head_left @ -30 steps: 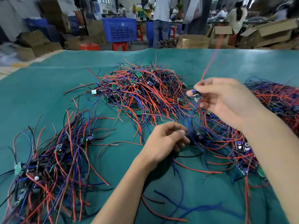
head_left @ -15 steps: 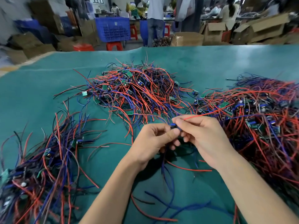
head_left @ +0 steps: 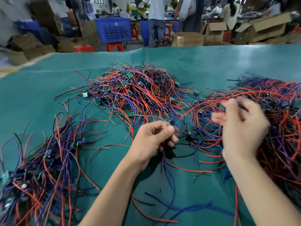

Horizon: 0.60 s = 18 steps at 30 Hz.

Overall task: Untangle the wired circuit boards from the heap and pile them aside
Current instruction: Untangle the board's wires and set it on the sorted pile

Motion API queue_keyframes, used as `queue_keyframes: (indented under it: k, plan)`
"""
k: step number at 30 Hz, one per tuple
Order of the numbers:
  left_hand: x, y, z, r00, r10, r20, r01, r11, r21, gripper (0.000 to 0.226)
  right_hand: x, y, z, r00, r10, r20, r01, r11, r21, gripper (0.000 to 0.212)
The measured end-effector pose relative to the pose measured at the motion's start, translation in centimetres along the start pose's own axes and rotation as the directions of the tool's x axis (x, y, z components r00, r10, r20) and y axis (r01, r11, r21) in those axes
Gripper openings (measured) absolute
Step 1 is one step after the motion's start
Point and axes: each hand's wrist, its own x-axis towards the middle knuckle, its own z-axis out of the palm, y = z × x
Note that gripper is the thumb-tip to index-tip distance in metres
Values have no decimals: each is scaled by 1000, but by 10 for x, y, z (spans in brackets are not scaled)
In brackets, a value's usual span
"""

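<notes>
My left hand (head_left: pixel 153 139) pinches a small wired circuit board (head_left: pixel 171 123) between thumb and fingers at the middle of the table. Its blue, black and red wires hang down below the hand. My right hand (head_left: pixel 242 131) is blurred by motion over the left edge of the right-hand heap (head_left: pixel 280 115), with thumb and fingers spread and nothing plainly held. A big tangled heap of red, blue and black wires with green boards (head_left: pixel 138 93) lies behind the hands. A looser pile of wired boards (head_left: pixel 40 160) lies at the near left.
A green mat (head_left: pixel 40 98) covers the table. Loose wires trail across it near my forearms. Beyond the far edge stand a blue crate (head_left: pixel 114 29), cardboard boxes (head_left: pixel 260 28), red stools and several people.
My right hand has let go of the board and swung right toward the right-hand heap. My left hand keeps hold of the board, roughly where it was.
</notes>
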Motion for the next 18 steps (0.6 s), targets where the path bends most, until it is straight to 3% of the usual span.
queue_keyframes:
  k: [2,4,6,11,15,18]
  plan:
    - [1,-1,0,999,14,-34,-16,998,-59,13,-24,0,12,967,67,247,-41,993,-109,28]
    - [0,-3,0,999,31,-8,-32,999,-28,15,-45,-1,22,835,81,544,48,975,-219,38]
    - [-1,-4,0,999,39,33,-40,998,42,17,-52,-1,25,737,35,675,163,960,-228,37]
    - [-1,-1,1,994,-3,105,-4,998,70,28,-43,-4,17,733,32,680,117,978,-172,22]
    - [-1,2,3,991,-16,136,7,998,68,20,-22,-14,10,876,-5,481,111,975,-190,16]
    - [-1,2,6,991,-12,136,-4,993,119,18,-2,-34,-5,931,-16,365,96,975,-202,31]
